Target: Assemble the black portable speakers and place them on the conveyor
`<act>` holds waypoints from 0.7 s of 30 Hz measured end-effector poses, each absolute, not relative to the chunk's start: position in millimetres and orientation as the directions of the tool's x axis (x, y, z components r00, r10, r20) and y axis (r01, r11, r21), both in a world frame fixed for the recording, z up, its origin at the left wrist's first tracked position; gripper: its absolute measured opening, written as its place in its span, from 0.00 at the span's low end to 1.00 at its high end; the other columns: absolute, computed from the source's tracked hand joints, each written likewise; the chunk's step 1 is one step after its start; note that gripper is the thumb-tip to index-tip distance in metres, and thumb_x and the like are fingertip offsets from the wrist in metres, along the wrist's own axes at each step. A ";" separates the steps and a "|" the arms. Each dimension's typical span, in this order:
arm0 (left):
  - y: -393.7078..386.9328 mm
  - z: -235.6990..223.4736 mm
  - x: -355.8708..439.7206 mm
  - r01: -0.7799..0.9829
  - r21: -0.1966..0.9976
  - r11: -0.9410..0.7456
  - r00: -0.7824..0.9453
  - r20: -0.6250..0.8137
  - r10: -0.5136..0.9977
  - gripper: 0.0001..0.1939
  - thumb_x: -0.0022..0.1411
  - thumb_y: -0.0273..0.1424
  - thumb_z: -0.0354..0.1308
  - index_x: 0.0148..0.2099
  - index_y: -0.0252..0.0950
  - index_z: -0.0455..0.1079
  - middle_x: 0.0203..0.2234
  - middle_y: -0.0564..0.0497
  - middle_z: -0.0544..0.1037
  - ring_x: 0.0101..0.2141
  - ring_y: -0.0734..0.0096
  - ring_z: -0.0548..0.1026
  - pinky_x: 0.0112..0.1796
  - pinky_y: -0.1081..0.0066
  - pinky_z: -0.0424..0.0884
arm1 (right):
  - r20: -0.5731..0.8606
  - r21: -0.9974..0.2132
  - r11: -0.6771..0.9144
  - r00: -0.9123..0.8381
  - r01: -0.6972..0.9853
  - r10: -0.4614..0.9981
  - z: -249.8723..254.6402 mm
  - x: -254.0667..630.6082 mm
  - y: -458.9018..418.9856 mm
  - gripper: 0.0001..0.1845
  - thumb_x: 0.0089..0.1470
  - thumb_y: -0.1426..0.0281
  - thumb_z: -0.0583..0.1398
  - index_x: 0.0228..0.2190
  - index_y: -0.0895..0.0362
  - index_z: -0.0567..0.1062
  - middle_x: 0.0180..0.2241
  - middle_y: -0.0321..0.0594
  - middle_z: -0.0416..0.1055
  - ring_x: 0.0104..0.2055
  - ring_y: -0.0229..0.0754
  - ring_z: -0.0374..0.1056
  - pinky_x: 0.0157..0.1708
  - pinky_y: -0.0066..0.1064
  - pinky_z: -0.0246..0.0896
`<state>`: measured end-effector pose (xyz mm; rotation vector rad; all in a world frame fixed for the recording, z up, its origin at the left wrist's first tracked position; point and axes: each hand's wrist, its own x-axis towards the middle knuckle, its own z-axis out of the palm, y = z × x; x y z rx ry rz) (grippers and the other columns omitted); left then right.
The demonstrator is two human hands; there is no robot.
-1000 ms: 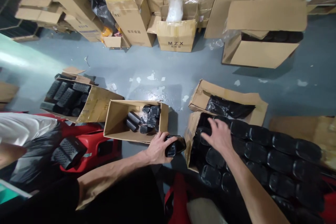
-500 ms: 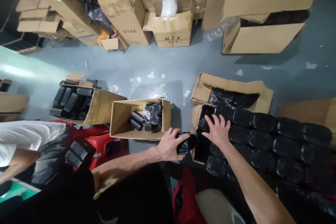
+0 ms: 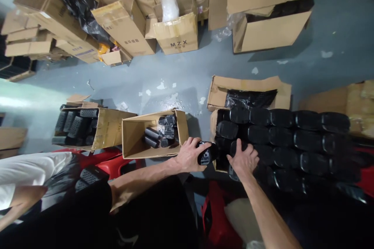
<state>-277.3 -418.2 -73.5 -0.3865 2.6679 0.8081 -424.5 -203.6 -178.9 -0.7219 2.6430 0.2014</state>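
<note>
My left hand [image 3: 189, 155] grips a glossy black rounded unit [image 3: 206, 153] just past the right wall of a small open cardboard box [image 3: 137, 140]. That box holds several similar black units. My right hand [image 3: 243, 158] rests with spread fingers on rows of black units [image 3: 283, 144] packed in a large carton, and it lifts none that I can see. The carton's lower part lies hidden under the units and in shadow.
A co-worker's white sleeve [image 3: 29, 167] and a red plastic seat [image 3: 108, 163] sit at lower left. Another open carton [image 3: 113, 128] holds black mesh-sided units. Black plastic lines a carton [image 3: 248, 93] above the rows. Wrapped cartons stand along the back of the grey floor [image 3: 117, 85].
My left hand has moved right, away from the small box, with the black unit still in it. My right hand sits slightly lower on the rows, and the whole view has shifted.
</note>
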 end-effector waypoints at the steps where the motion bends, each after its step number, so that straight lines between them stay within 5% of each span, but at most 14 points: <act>1: -418.3 -72.3 -277.8 -0.336 0.485 0.807 -0.914 -0.376 -0.155 0.46 0.52 0.47 0.69 0.71 0.50 0.61 0.57 0.42 0.67 0.52 0.48 0.67 0.55 0.49 0.72 | -0.409 0.018 0.840 -0.771 -0.542 -0.488 -179.5 -428.2 -204.1 0.45 0.55 0.59 0.68 0.69 0.54 0.60 0.67 0.63 0.52 0.60 0.68 0.56 0.52 0.52 0.57; 5: -416.6 -67.0 -280.6 -0.324 0.481 0.815 -0.915 -0.378 -0.140 0.46 0.53 0.47 0.68 0.72 0.51 0.60 0.58 0.42 0.66 0.52 0.49 0.66 0.54 0.50 0.72 | -0.406 -0.065 0.756 -0.675 -0.651 -0.616 -180.1 -446.0 -202.5 0.41 0.50 0.67 0.68 0.64 0.52 0.64 0.67 0.53 0.57 0.67 0.62 0.48 0.61 0.51 0.47; 10: -408.6 -63.5 -285.2 -0.297 0.463 0.835 -0.915 -0.389 -0.109 0.46 0.54 0.49 0.67 0.73 0.51 0.59 0.58 0.41 0.66 0.52 0.48 0.66 0.52 0.50 0.73 | -0.364 -0.106 0.776 -0.702 -0.622 -0.612 -186.2 -454.7 -209.2 0.39 0.49 0.65 0.68 0.61 0.58 0.65 0.61 0.57 0.63 0.63 0.63 0.51 0.62 0.55 0.43; 15: -401.0 -62.0 -287.5 -0.278 0.448 0.850 -0.914 -0.395 -0.090 0.45 0.54 0.48 0.68 0.72 0.51 0.60 0.57 0.43 0.67 0.51 0.49 0.66 0.52 0.51 0.73 | -0.316 -0.185 0.828 -0.765 -0.530 -0.561 -182.2 -447.0 -202.7 0.40 0.55 0.61 0.66 0.65 0.56 0.62 0.68 0.56 0.57 0.69 0.64 0.46 0.66 0.61 0.36; 21: -399.5 -59.9 -296.1 -0.289 0.432 0.854 -0.910 -0.400 -0.106 0.45 0.52 0.46 0.69 0.71 0.52 0.61 0.57 0.43 0.67 0.53 0.49 0.65 0.52 0.51 0.73 | -0.296 -0.267 0.952 -0.927 -0.150 -0.229 -152.2 -385.2 -156.9 0.30 0.68 0.53 0.52 0.58 0.63 0.70 0.61 0.63 0.63 0.64 0.67 0.57 0.60 0.56 0.58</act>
